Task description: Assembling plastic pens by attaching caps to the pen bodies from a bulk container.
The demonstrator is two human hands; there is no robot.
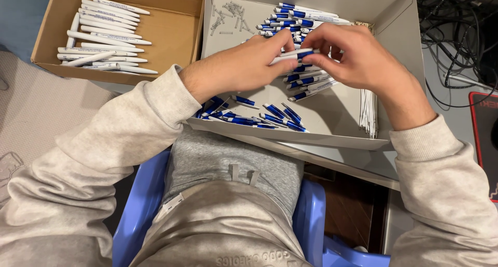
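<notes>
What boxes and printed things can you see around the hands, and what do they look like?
Brown cardboard box: upper left, open, rectangular, holding white pens.
Pale grey box: centre, under both hands, open and shallow, holding blue-and-white pen parts and small springs.
Pen: white with a blue print, held between left hand and right hand.
Black mat: right edge, red border.

Even warm indoor light, sharp focus

grey tray | pens in tray: white with blue clips | cardboard box left of tray: brown, white pens | chair below tray: light blue | sleeves: pale beige
</notes>
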